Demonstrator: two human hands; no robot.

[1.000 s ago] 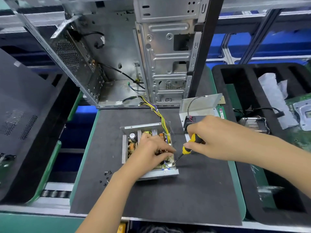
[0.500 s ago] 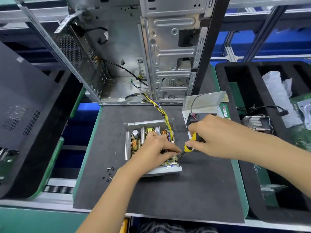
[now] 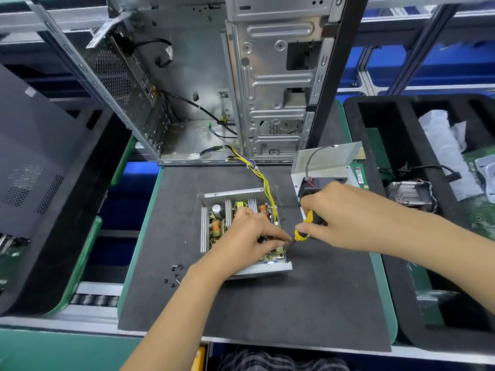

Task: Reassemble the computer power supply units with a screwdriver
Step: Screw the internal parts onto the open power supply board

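Power supply unit (image 3: 242,231) sits open in the middle of the dark mat (image 3: 267,303) on the worktop, in front of the empty PC case (image 3: 214,84), circuit board exposed. Its cover with the fan (image 3: 322,167) stands just beside it, so closing up comes later. Left hand (image 3: 247,238) is curled down onto the board, pinching something I can't make out, probably steadying the screw. Right hand (image 3: 337,218) grips the yellow-black screwdriver (image 3: 302,231), tip at the board's near right corner. I'd keep the shaft upright, press lightly, avoid slipping onto components. Spare screws (image 3: 174,274) lie just left.
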